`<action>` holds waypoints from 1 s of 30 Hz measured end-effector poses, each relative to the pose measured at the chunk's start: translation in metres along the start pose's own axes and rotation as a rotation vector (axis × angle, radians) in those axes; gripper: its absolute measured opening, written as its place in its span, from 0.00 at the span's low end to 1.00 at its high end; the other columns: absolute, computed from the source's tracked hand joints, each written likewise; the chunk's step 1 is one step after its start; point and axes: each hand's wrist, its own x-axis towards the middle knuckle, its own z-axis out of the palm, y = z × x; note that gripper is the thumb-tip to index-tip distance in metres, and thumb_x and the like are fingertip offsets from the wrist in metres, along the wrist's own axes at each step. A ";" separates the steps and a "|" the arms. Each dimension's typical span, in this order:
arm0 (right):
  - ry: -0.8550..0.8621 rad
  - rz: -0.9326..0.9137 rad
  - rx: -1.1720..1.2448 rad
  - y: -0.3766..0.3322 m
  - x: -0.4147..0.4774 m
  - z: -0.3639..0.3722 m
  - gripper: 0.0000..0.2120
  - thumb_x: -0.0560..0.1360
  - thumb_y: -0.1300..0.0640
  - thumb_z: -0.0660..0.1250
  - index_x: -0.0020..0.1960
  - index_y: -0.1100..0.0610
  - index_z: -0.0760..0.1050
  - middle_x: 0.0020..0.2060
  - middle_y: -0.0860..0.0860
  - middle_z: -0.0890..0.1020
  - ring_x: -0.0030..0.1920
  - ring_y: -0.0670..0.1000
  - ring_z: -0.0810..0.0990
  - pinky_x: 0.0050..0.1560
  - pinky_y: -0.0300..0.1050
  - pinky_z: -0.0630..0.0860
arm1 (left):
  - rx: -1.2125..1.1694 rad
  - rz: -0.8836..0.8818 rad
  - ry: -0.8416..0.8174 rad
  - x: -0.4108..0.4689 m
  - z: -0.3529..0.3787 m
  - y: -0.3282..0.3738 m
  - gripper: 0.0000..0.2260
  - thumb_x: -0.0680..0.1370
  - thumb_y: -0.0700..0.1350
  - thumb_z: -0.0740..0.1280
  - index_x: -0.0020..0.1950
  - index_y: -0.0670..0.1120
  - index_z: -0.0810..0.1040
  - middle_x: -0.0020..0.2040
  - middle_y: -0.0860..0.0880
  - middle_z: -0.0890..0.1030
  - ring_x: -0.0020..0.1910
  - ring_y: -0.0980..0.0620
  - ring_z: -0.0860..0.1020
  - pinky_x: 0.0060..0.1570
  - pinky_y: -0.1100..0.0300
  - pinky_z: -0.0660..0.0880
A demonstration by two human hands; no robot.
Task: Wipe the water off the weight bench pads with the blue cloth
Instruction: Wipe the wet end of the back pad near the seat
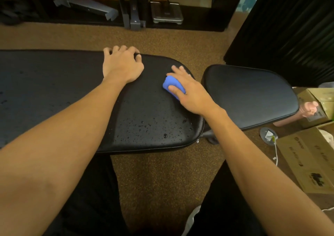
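Head camera looks down over my two bare forearms at a long black padded bench pad (54,84) that runs off the left edge of view, with a shorter black seat pad (251,94) just beyond its rounded right end, the two set apart by a narrow gap.

My left hand (122,64) lies palm down on the long pad at its far edge. The fingers bend over that edge and grip it, and one finger wears a dark ring.

My right hand (188,89) holds a bunched blue cloth (172,84) against the long pad close to its right end, nearer the far edge than the near one. The thumb curls round the cloth's near side while the fingers stretch forward over the top of it. Part of the cloth is hidden under my palm.

Beaded water droplets (162,127) cover the pad's near right corner, and a few more sit toward its left part. The seat pad looks dry, though I cannot be sure.

Brown speckled carpet (162,172) lies under the bench, and cardboard boxes (307,163) stand on it at the right.
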 end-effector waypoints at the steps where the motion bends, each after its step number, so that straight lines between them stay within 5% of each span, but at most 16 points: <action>1: 0.023 0.054 -0.015 -0.004 0.009 0.003 0.24 0.87 0.48 0.60 0.82 0.51 0.65 0.85 0.50 0.57 0.85 0.53 0.49 0.84 0.54 0.48 | 0.001 0.000 -0.005 0.000 0.000 0.000 0.21 0.86 0.55 0.53 0.75 0.53 0.76 0.73 0.43 0.78 0.73 0.40 0.71 0.75 0.41 0.59; 8: -0.070 -0.128 -0.013 -0.017 -0.002 0.012 0.23 0.87 0.47 0.61 0.81 0.49 0.67 0.83 0.47 0.63 0.84 0.48 0.53 0.83 0.48 0.47 | -0.008 -0.002 0.004 0.000 0.002 0.000 0.21 0.86 0.55 0.54 0.75 0.52 0.76 0.72 0.43 0.78 0.73 0.40 0.71 0.75 0.41 0.58; 13: 0.038 0.083 -0.020 -0.021 0.033 0.015 0.23 0.87 0.48 0.60 0.81 0.50 0.66 0.84 0.48 0.58 0.85 0.52 0.49 0.84 0.55 0.47 | -0.009 0.001 -0.001 0.000 0.001 0.001 0.21 0.86 0.55 0.54 0.75 0.53 0.76 0.73 0.44 0.78 0.74 0.41 0.71 0.75 0.41 0.58; 18: -0.071 -0.115 -0.014 -0.028 0.015 0.018 0.24 0.87 0.48 0.61 0.81 0.51 0.66 0.83 0.48 0.63 0.84 0.49 0.53 0.83 0.48 0.47 | -0.008 0.001 0.005 0.001 0.003 0.000 0.20 0.86 0.54 0.54 0.74 0.52 0.77 0.72 0.44 0.78 0.73 0.41 0.71 0.74 0.41 0.59; 24: 0.060 0.100 -0.058 -0.036 0.050 0.023 0.27 0.87 0.47 0.60 0.83 0.54 0.62 0.84 0.51 0.59 0.85 0.54 0.51 0.83 0.55 0.48 | -0.009 0.008 -0.005 0.001 0.002 0.000 0.20 0.87 0.53 0.54 0.76 0.52 0.76 0.72 0.44 0.78 0.74 0.41 0.70 0.75 0.41 0.58; 30: -0.083 -0.101 -0.012 -0.022 0.018 0.014 0.25 0.87 0.48 0.61 0.82 0.52 0.65 0.83 0.48 0.63 0.84 0.48 0.53 0.83 0.47 0.47 | -0.016 0.002 0.004 0.002 0.002 -0.001 0.21 0.86 0.52 0.55 0.75 0.52 0.77 0.71 0.44 0.78 0.72 0.41 0.72 0.75 0.41 0.58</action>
